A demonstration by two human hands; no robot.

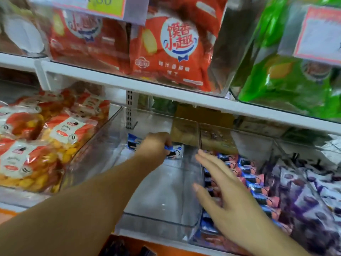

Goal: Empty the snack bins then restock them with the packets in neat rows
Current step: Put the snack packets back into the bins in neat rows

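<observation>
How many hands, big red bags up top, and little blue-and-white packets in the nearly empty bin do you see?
Hands: 2, the left hand and the right hand
Big red bags: 2 showing
Blue-and-white packets: 2 showing
Total: 6

Packets [174,151] at bin's [166,206] back

Red packet [171,50]: "馍香小趣"; yellow price tag [106,3]: ".80".

White shelf boards [166,93] run across, a perforated metal upright [129,109] behind (price tags [106,4] blurred).
</observation>
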